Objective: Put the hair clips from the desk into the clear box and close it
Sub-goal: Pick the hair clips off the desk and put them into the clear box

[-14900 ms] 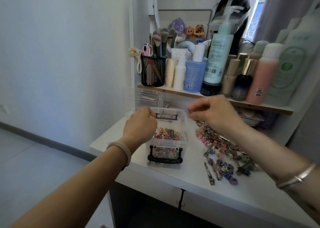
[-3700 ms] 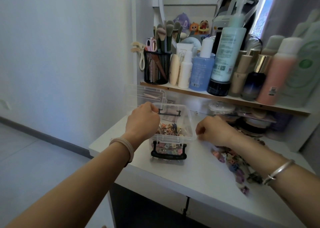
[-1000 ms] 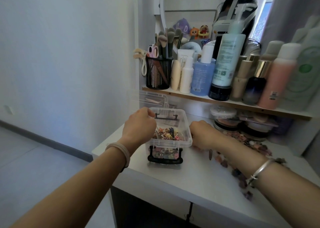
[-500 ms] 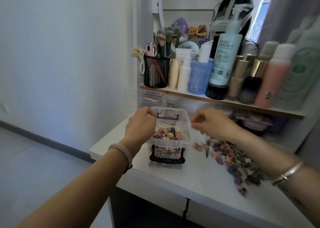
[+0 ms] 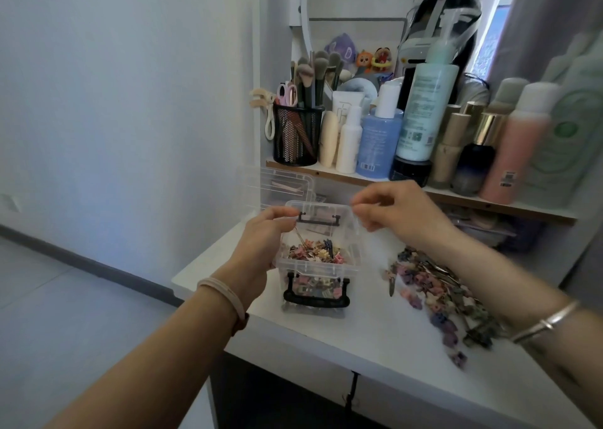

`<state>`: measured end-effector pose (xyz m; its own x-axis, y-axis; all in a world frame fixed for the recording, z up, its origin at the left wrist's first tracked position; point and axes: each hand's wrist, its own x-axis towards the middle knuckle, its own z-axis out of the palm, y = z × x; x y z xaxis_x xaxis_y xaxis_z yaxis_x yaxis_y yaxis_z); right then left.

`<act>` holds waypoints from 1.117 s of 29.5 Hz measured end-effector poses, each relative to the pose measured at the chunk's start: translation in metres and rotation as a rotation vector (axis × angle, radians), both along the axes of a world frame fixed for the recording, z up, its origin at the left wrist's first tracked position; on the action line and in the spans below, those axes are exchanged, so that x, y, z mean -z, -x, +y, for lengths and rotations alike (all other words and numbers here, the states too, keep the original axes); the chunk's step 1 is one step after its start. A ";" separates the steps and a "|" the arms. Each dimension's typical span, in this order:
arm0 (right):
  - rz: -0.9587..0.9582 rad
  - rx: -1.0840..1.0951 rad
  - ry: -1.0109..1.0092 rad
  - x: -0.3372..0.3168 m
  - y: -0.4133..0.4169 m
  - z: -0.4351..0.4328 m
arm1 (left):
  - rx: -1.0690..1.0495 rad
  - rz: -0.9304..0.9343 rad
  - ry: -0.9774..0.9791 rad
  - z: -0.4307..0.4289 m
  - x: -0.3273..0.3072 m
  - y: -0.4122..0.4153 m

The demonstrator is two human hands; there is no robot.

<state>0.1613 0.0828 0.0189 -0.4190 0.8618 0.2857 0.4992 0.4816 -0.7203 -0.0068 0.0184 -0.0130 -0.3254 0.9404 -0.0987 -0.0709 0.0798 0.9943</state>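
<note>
The right hand (image 5: 401,213), risen off the desk (image 5: 375,347), is pinching above the clear box (image 5: 318,267), on what is unclear; the left hand (image 5: 261,242) is gripping its rim.

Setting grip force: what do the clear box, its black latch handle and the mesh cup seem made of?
The clear box looks like thin glossy plastic; hair clips show through its walls. Its black latch handle seems matte moulded plastic. The mesh cup is black wire mesh, probably painted metal.
</note>
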 end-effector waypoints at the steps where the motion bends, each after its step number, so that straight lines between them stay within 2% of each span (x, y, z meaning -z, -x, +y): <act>1: 0.006 -0.060 0.026 -0.006 0.001 -0.003 | 0.004 -0.004 -0.001 0.000 0.000 0.000; 3: -0.040 -0.084 0.009 -0.012 0.000 -0.003 | 0.011 0.007 -0.002 0.001 0.001 0.001; 5: -0.102 -0.007 -0.011 -0.011 -0.008 0.001 | 0.005 0.039 -0.004 0.002 0.002 0.002; 6: -0.206 0.023 -0.012 -0.007 -0.013 0.002 | 0.002 0.050 -0.004 0.003 0.003 0.001; 9: -0.686 0.022 -0.002 0.020 -0.024 0.006 | -0.005 0.065 -0.004 0.005 0.005 0.000; 10: -0.790 0.025 0.000 0.029 -0.026 0.005 | -0.004 0.062 -0.007 0.005 0.006 -0.001; 12: -0.860 0.038 -0.012 0.041 -0.028 0.004 | -0.007 0.060 -0.014 0.006 0.007 -0.004; 21: -0.739 0.032 -0.068 0.051 -0.028 0.012 | -0.009 0.087 -0.020 0.009 0.009 -0.006; 25: -0.659 0.050 -0.028 0.046 -0.032 0.014 | -0.004 0.096 -0.023 0.008 0.009 -0.007; 26: -0.604 0.073 -0.030 0.042 -0.032 0.014 | -0.003 0.096 -0.022 0.008 0.009 -0.007; 28: -0.362 0.134 -0.040 0.029 -0.029 0.013 | -0.002 0.098 -0.022 0.008 0.009 -0.007; 31: 0.064 0.014 0.073 0.004 -0.018 0.002 | -0.003 0.107 -0.017 0.009 0.008 -0.007; 33: 0.114 -0.107 0.136 -0.006 -0.011 -0.004 | 0.001 0.112 -0.018 0.009 0.008 -0.008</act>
<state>0.1724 0.0784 0.0250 -0.4823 0.8479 0.2202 0.3622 0.4218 -0.8312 0.0014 0.0279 -0.0212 -0.3329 0.9419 -0.0447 0.0408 0.0618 0.9973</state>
